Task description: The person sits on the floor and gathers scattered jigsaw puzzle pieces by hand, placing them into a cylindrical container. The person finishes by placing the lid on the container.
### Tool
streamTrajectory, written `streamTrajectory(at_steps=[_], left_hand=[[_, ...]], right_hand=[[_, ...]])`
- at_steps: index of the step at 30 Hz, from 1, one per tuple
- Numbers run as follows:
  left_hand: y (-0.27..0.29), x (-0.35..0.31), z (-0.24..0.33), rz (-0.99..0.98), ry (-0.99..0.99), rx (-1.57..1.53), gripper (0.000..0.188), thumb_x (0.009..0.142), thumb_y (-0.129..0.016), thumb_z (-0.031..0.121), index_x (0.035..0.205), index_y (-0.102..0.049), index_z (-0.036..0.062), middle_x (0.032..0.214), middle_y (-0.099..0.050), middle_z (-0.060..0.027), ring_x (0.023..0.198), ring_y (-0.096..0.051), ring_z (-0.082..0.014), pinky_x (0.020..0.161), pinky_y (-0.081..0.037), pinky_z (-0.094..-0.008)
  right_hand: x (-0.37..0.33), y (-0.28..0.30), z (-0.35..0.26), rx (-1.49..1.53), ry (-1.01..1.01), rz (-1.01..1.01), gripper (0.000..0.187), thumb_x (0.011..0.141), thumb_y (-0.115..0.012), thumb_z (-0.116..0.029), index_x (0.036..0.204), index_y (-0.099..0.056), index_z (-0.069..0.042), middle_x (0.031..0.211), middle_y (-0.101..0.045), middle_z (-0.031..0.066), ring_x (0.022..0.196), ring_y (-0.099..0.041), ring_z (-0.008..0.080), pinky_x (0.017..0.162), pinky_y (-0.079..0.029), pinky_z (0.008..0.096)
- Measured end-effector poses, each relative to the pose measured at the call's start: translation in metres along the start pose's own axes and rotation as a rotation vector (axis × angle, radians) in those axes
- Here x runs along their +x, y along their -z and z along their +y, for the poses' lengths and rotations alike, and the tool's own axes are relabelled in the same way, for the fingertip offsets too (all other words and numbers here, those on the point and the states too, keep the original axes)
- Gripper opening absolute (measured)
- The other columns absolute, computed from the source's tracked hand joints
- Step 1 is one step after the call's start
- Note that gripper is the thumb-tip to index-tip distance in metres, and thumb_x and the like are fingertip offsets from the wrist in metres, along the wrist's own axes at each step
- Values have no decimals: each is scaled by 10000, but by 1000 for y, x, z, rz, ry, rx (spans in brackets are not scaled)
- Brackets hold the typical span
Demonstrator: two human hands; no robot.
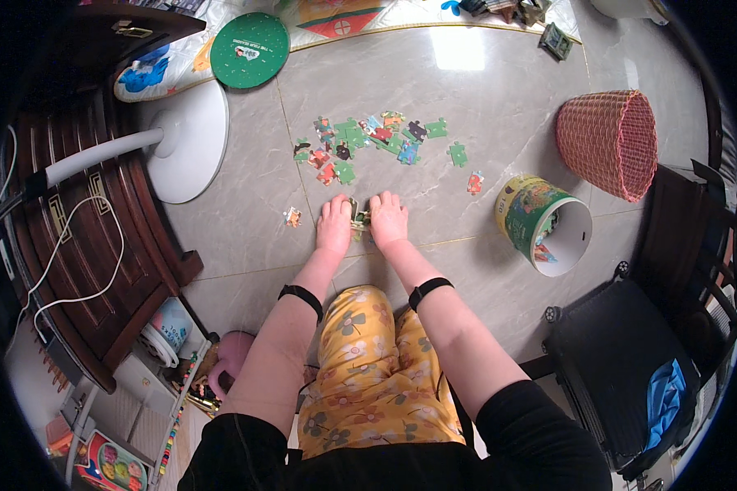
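My left hand (334,222) and my right hand (388,219) rest close together low over the floor, fingers curled inward. Between them sit a few jigsaw puzzle pieces (359,218), greenish and dark, gripped from both sides; the fingers partly cover them. Ahead of my hands lies a loose cluster of jigsaw pieces (352,133), mostly green, some red, blue or black. A single orange and white piece (293,216) is left of my left hand. Farther right are a green piece (457,154) and a red and blue piece (475,182).
A tipped cardboard tub (512,209) with pieces inside lies at the right, near a red woven basket (598,135). Its round green lid (258,69) is at the far left, beside a white stand base (196,155). A black suitcase (610,352) and dark wooden furniture (98,270) flank me.
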State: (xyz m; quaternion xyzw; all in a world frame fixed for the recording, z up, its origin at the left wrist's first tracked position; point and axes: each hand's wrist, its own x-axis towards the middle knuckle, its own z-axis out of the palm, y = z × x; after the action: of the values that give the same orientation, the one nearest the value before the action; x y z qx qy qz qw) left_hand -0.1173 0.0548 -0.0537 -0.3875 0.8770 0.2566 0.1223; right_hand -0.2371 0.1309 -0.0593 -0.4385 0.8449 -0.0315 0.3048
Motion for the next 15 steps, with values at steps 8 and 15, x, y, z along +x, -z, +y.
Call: streamTrajectory(at_steps=[8, 15], left_hand=[[-9, 10, 10, -45, -41, -178, 402, 711, -653, -82, 1050, -502, 74, 1090, -570, -118, 1074, -549, -342, 931, -487, -449], [10, 20, 44, 35, -150, -294, 390, 705, -618, -108, 1045, -506, 45, 1055, -570, -166, 1058, -538, -393, 923, -463, -478]], right_hand=[[4, 9, 14, 331, 83, -83, 179, 869, -552, -64, 1037, -494, -81, 1017, -647, 148, 995, -638, 376, 775, -533, 508], [-2, 43, 31, 501, 98, -8, 285, 766, -620, 17, 1003, -476, -51, 995, -630, 210, 947, -609, 439, 792, -498, 517]])
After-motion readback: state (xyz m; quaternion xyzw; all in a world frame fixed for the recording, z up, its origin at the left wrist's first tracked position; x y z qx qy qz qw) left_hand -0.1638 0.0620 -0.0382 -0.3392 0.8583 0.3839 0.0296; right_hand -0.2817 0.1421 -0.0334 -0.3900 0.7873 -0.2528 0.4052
